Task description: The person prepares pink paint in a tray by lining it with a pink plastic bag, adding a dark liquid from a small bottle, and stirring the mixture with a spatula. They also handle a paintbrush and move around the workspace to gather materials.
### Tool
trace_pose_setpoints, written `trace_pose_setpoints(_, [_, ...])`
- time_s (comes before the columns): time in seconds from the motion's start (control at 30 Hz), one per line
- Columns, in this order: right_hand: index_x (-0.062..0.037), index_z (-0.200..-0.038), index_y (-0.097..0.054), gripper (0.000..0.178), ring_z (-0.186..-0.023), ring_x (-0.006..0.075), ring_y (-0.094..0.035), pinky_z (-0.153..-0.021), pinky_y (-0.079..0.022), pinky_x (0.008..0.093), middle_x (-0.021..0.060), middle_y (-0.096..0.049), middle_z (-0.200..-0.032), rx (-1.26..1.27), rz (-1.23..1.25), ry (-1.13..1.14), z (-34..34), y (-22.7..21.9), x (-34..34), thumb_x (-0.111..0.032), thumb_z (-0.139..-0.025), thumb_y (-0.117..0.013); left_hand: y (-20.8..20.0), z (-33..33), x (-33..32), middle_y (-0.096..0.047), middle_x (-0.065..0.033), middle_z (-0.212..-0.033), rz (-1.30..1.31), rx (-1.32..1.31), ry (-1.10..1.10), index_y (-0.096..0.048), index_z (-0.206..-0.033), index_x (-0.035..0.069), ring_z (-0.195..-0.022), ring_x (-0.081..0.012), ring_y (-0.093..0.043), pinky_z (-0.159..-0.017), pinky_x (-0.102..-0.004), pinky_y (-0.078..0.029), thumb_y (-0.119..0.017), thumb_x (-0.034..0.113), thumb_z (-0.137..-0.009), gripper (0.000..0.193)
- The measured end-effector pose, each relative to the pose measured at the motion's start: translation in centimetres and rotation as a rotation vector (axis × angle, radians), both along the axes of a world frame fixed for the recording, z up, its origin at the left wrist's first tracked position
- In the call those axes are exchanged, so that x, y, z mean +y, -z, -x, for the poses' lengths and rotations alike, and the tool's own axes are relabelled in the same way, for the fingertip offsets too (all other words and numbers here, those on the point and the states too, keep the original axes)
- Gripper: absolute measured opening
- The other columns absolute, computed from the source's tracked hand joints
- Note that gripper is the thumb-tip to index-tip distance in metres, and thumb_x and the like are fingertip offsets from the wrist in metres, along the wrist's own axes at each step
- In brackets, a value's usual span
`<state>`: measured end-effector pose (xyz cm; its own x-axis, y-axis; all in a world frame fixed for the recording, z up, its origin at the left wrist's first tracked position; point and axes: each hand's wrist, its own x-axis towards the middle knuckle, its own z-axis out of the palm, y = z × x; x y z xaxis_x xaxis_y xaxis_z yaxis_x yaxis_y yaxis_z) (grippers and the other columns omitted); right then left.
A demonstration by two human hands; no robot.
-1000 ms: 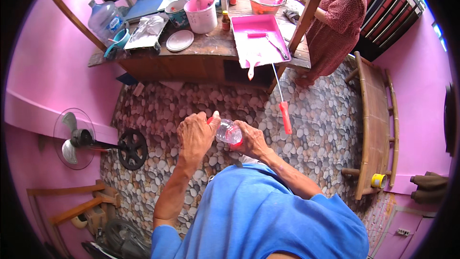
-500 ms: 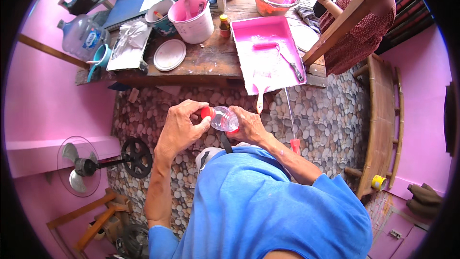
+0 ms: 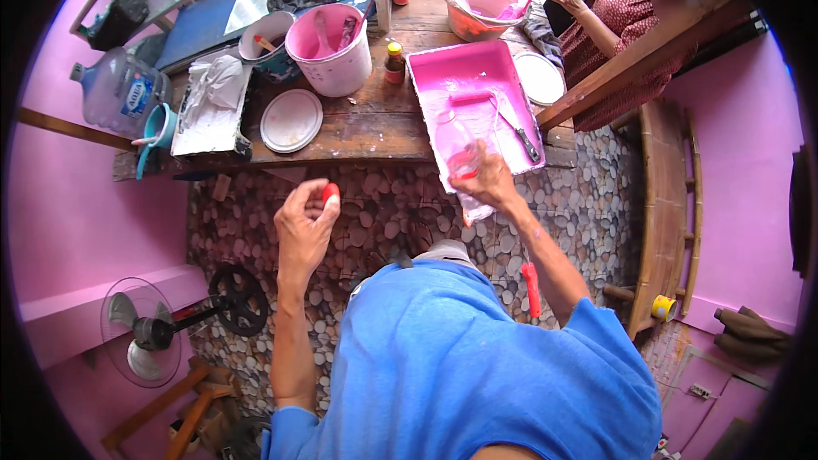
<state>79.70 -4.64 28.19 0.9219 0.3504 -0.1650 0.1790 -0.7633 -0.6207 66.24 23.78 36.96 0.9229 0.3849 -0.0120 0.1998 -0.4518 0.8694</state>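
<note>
My left hand [image 3: 303, 226] is raised over the floor, its fingers pinched on a small red cap [image 3: 331, 193]. A clear plastic bottle [image 3: 453, 133] with a red band near its base is in my right hand [image 3: 491, 182]. It stands above the near end of a pink paint tray [image 3: 424, 100], which rests on the wooden table. Inside the tray lies a paint roller [image 3: 470, 98] with a black grip. Below my right hand a paintbrush [image 3: 474, 209] lies at the tray's near edge, partly hidden.
On the table [image 3: 358, 146] stand a pink-stained bucket [image 3: 332, 68], a round white lid [image 3: 291, 120], a small brown bottle [image 3: 394, 63] and an orange basin [image 3: 479, 13]. Another person [image 3: 610, 38] stands at the far right. A fan [image 3: 152, 332] is at left, a bamboo bench [image 3: 665, 204] at right.
The red cap has come off the bottle and stays in my left hand, which has moved slightly left. My right hand has carried the bottle forward and right, over the tray.
</note>
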Motion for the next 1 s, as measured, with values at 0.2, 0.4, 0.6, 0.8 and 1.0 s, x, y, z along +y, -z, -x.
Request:
trace_pose_setpoints(0.2, [0.0015,-0.101,-0.052,0.06,-0.084,0.0344,-0.063,-0.078,-0.049,0.0418,0.0229,-0.063,-0.086,0.003,0.156,0.043,-7.7,1.7,-1.1,-0.039,-0.059,-0.07,4.8,7.0,4.2,-0.063,-0.009,-0.086,0.092,0.209,-0.191,-0.059,-0.1,-0.003,-0.072,-0.0118,-0.06,-0.066,-0.0248,-0.05,-0.066,0.01,-0.081,0.024])
trace_pose_setpoints(0.4, [0.0089,-0.106,-0.051,0.072,-0.088,0.0376,-0.062,-0.078,-0.048,0.0421,0.0285,-0.061,-0.091,-0.018,0.362,-0.019,-12.4,2.3,-1.5,-0.04,-0.058,-0.071,7.6,11.8,5.3,-0.064,-0.0096,-0.088,0.102,0.295,-0.332,-0.059,-0.102,-0.004,-0.074,-0.0128,-0.061,-0.068,-0.0253,-0.05,-0.065,0.013,-0.082,0.027])
trace_pose_setpoints(0.6, [0.0098,-0.09,-0.055,0.06,-0.079,0.0345,-0.063,-0.071,-0.049,0.0413,0.0275,-0.061,-0.081,-0.012,0.353,-0.028,-14.2,2.7,-1.2,-0.037,-0.055,-0.071,8.9,13.0,5.2,-0.065,-0.0097,-0.088,0.176,0.28,-0.354,-0.06,-0.101,-0.003,-0.076,-0.0131,-0.061,-0.07,-0.0258,-0.05,-0.064,0.012,-0.081,0.025])
trace_pose_setpoints(0.8, [0.0094,-0.078,-0.054,0.055,-0.067,0.0298,-0.06,-0.061,-0.048,0.0414,0.0223,-0.059,-0.07,0.014,0.345,-0.023,-14.6,2.8,-1.0,-0.038,-0.056,-0.07,8.9,12.5,5.3,-0.065,-0.0098,-0.088,0.155,0.298,-0.346,-0.059,-0.101,-0.004,-0.075,-0.0129,-0.06,-0.07,-0.0254,-0.05,-0.064,0.011,-0.081,0.025])
trace_pose_setpoints(1.0, [0.0057,-0.093,-0.057,0.058,-0.074,0.0307,-0.062,-0.067,-0.049,0.0405,0.0198,-0.062,-0.076,0.096,0.343,0.004,-14.5,2.3,-0.5,-0.037,-0.055,-0.07,8.6,11.5,5.1,-0.064,-0.0099,-0.088,0.193,0.291,-0.365,-0.059,-0.101,-0.004,-0.074,-0.0125,-0.06,-0.069,-0.025,-0.049,-0.065,0.01,-0.081,0.026])
